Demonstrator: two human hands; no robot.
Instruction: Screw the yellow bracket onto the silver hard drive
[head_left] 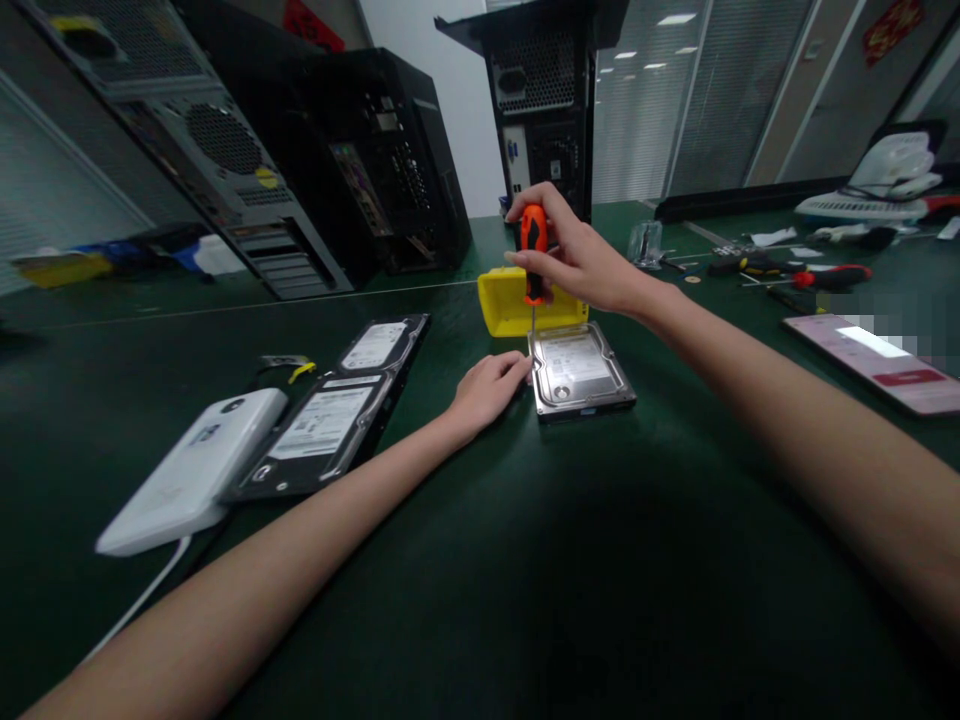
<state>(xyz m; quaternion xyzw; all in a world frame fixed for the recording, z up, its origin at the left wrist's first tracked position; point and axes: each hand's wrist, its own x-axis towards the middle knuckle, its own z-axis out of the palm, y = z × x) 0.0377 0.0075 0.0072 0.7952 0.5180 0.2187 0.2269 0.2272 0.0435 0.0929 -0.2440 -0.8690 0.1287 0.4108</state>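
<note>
A silver hard drive [576, 370] lies label up on the dark green table [480, 580]. My right hand [566, 255] is closed around the orange and black handle of a screwdriver [534, 235], held upright with its shaft pointing down at the drive's far left corner. The fingertips of my left hand [491, 388] are pressed together against the drive's left side; whether they pinch its edge is hidden. Just behind the drive sits a yellow plastic container [504, 303], partly covered by my right hand.
Two more hard drives [322, 420] [375, 345] and a white box-shaped device [199, 465] with a cable lie at left. Computer cases [382, 160] [544, 110] stand behind. Pliers [832, 276], loose tools and a pink phone-like slab [870, 365] are at right.
</note>
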